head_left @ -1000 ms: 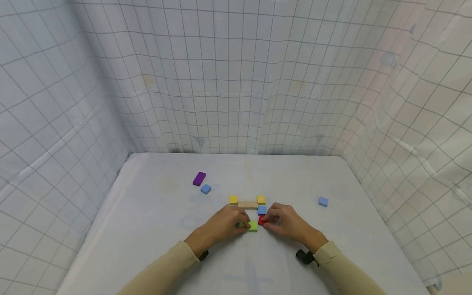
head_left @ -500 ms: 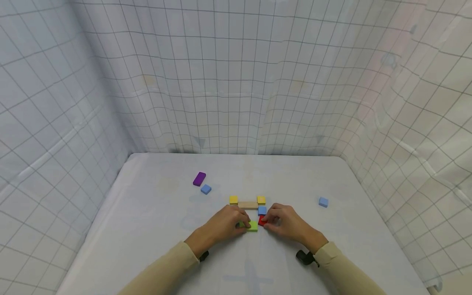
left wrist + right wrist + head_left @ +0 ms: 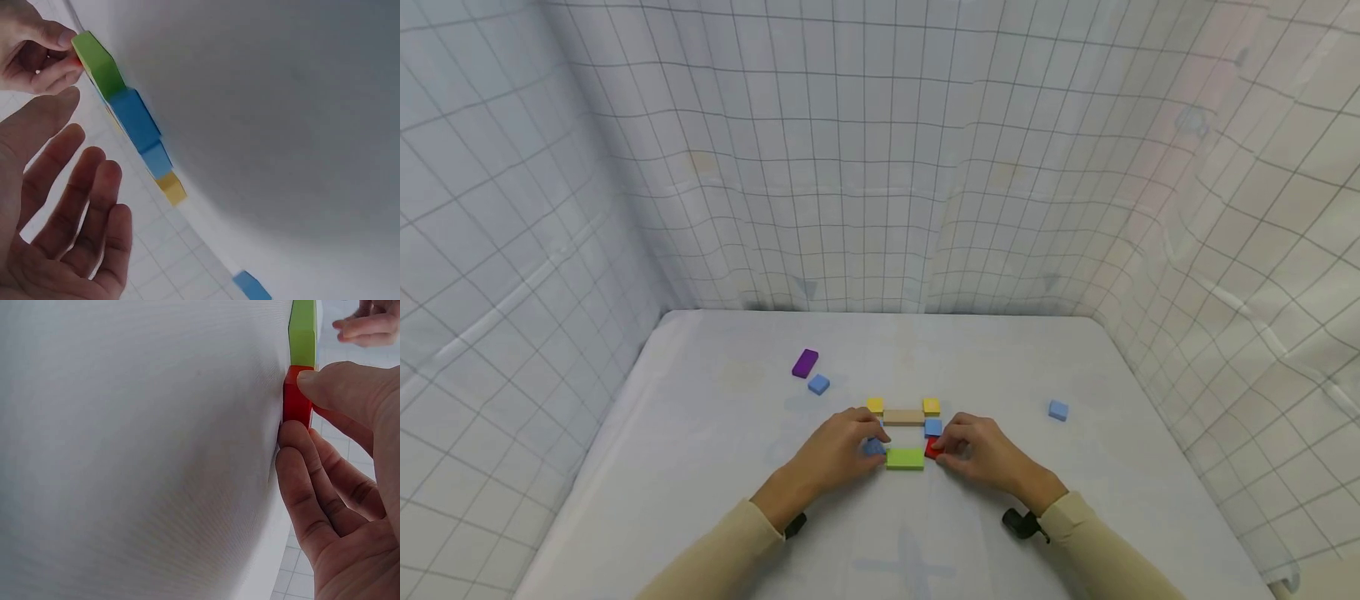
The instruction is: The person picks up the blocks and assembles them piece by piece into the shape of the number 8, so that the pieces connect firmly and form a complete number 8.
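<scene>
My right hand (image 3: 988, 452) pinches a red block (image 3: 299, 403) between thumb and fingers, at the right end of a lime-green block (image 3: 905, 459). My left hand (image 3: 831, 450) hovers just left of the green block with fingers spread and relaxed, holding nothing. Beneath its fingers shows a larger blue block (image 3: 134, 119) beside the green one, followed by a smaller blue block (image 3: 156, 157). Behind the hands a tan wooden block (image 3: 903, 417) lies between two yellow blocks (image 3: 875, 405), and another blue block (image 3: 933, 427) sits between the right yellow block and the red one.
On the white table (image 3: 730, 433) a purple block (image 3: 805, 363) and a loose blue block (image 3: 818, 384) lie to the back left. Farther right is one more blue block (image 3: 1057, 410). White gridded cloth (image 3: 880, 167) surrounds the table's back and sides.
My left hand has let go of the green block and shifted left, uncovering it and the blue block at its left. My right hand stays on the red block.
</scene>
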A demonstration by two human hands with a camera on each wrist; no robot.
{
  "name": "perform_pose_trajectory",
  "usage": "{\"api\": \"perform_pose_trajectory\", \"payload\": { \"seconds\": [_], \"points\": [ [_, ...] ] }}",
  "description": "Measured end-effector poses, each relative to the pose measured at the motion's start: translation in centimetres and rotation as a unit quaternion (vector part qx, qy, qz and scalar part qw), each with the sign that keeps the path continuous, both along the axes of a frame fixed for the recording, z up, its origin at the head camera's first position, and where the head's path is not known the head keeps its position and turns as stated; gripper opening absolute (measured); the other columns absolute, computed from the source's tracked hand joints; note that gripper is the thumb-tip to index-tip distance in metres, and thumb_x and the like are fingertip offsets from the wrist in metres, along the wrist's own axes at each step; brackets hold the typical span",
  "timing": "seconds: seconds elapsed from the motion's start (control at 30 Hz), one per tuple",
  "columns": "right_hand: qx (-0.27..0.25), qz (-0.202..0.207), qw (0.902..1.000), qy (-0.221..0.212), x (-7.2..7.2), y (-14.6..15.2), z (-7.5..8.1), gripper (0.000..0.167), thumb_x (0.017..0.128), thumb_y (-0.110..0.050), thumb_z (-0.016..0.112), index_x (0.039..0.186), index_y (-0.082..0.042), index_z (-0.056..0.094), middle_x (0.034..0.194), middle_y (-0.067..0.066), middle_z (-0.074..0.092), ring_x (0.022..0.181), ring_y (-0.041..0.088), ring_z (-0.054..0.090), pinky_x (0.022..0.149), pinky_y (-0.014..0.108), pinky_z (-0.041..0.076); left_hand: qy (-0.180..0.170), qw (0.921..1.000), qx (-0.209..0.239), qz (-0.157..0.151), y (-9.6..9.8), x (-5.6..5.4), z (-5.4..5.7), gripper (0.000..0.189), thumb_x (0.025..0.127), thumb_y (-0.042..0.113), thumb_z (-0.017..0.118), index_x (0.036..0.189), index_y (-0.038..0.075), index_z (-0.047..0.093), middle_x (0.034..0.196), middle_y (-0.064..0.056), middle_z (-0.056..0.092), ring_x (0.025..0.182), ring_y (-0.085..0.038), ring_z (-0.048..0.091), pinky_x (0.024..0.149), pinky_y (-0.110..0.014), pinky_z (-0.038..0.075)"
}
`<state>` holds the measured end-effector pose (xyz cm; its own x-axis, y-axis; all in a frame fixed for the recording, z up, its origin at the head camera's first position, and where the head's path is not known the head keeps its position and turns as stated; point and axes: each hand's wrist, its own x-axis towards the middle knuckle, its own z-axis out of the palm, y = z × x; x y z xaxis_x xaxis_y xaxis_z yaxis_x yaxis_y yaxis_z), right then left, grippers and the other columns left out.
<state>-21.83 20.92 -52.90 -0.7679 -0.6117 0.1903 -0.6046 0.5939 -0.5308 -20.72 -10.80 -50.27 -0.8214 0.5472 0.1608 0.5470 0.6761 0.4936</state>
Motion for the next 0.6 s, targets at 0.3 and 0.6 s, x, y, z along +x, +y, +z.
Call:
{"api": "perform_pose_trajectory", "payload": {
  "seconds": [0.3, 0.6],
  "points": [
    [-0.003, 0.001, 1.0000, 0.005, 0.1, -0.1, 0.0, 0.016, 0.100, -0.007, 0.093, 0.113, -0.013, 0.088, 0.113, 0.001, 0.079, 0.095, 0.004, 0.074, 0.086, 0.023, 0.067, -0.016, 0.9993, 0.020, 0.026, -1.8, -0.2, -1.2, 0.018, 0.094, 0.015, 0.098, 0.107, 0.008, 0.089, 0.099, -0.003, 0.082, 0.091, -0.015, 0.073, 0.088, -0.037, 0.069],
    [-0.004, 0.003, 1.0000, 0.007, 0.1, -0.1, 0.0, 0.016, 0.100, -0.007, 0.093, 0.114, -0.013, 0.088, 0.113, 0.001, 0.079, 0.094, 0.005, 0.074, 0.086, 0.024, 0.067, -0.017, 0.9990, 0.012, 0.039, -1.1, -0.2, -0.8, 0.019, 0.090, 0.011, 0.101, 0.103, 0.006, 0.088, 0.095, -0.004, 0.083, 0.090, -0.017, 0.075, 0.088, -0.039, 0.069]
  ]
}}
